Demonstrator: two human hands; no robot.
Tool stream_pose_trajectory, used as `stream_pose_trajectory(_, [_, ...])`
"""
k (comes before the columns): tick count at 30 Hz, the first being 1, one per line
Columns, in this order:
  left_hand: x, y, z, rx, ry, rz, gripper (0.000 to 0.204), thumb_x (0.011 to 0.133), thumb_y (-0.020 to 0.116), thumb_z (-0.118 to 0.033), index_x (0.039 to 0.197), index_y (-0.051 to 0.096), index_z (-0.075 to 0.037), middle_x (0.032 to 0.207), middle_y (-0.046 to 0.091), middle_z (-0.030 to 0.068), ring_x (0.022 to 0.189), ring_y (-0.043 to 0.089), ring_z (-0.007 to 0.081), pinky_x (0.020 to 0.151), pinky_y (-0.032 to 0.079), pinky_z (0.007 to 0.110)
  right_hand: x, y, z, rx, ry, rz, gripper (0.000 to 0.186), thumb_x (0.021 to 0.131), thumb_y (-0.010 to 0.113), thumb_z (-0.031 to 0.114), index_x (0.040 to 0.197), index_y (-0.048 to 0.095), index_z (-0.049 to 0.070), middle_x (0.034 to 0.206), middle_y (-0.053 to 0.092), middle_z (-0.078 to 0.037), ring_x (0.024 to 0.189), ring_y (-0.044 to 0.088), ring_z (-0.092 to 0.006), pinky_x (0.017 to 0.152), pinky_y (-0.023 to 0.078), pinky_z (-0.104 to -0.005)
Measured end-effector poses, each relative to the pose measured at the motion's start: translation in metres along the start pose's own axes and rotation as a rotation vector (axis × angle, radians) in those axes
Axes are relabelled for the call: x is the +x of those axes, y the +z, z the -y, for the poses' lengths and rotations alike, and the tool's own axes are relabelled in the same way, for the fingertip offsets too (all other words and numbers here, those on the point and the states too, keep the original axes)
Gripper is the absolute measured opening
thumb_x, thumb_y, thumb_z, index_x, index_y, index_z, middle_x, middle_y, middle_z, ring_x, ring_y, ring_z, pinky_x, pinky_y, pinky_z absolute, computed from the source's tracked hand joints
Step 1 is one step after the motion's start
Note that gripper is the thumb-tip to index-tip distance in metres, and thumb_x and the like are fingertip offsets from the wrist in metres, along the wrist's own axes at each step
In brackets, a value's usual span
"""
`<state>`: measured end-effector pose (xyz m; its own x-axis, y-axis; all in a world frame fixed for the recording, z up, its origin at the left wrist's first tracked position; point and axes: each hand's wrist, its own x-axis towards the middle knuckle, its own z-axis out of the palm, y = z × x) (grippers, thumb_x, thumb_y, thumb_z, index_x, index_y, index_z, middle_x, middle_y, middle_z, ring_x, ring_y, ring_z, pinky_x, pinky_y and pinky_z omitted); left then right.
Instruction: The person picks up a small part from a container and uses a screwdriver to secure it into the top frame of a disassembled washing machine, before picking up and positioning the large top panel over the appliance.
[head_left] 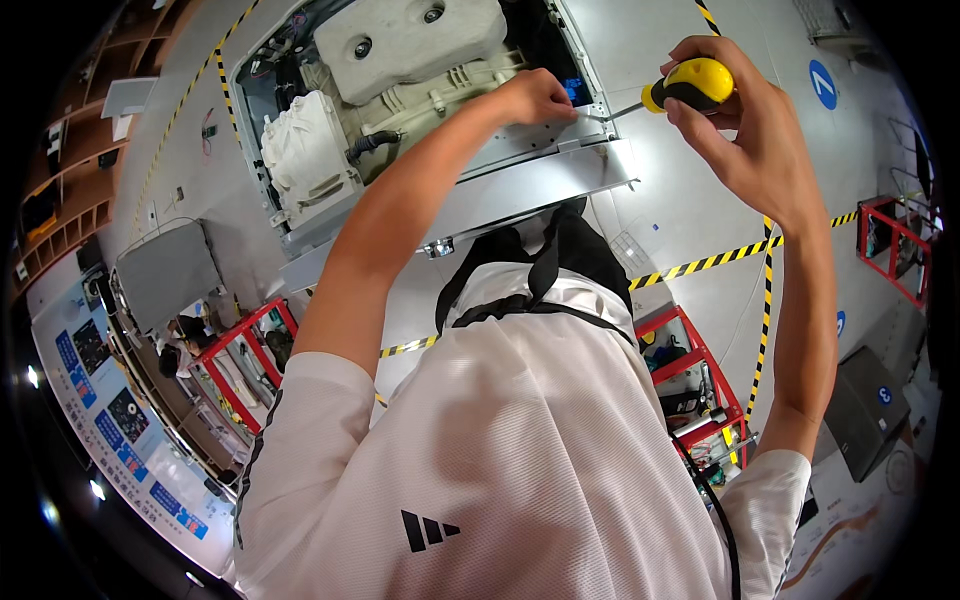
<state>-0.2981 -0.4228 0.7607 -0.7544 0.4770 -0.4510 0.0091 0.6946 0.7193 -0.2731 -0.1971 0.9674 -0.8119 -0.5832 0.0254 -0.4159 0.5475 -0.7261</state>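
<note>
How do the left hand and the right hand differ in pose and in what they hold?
The right hand grips a yellow-and-black screwdriver; the left hand shows no tool. The left hand is near the opened machine's corner; the right hand is out beyond its edge. Both hands are bare, with bent fingers.

I watch from afar through the left of two fisheye cameras worn on the person's head, facing steeply down: the white shirt [500, 430] fills the near foreground, the opened washing machine [425, 100] lies farther out at the upper edge, and wooden shelving [78, 170] curves along the left rim
</note>
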Motion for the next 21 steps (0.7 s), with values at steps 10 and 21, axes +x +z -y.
stream_pose_trajectory(10, [0.002,0.005,0.008,-0.008,-0.013,-0.026,0.03,0.077,0.069,-0.036,0.082,0.071,-0.006,0.072,0.065,0.0053,0.064,0.056,0.0132,0.064,0.046,0.028,0.009,-0.002,0.01,-0.153,-0.058,-0.015,0.036,0.077,0.065,0.008,0.112,0.055,0.009,0.099,0.062,-0.009,0.075,0.062,-0.0172,0.059,0.051,-0.025])
stream_pose_trajectory(21, [-0.002,0.006,0.007,0.037,0.0,-0.102,0.028,0.075,0.07,-0.033,0.078,0.07,-0.006,0.066,0.063,0.0076,0.059,0.054,0.0147,0.061,0.046,0.029,0.01,-0.012,0.026,-0.295,-0.219,0.054,0.031,0.076,0.069,0.009,0.105,0.059,0.003,0.086,0.063,-0.013,0.071,0.065,-0.0254,0.064,0.053,-0.0319])
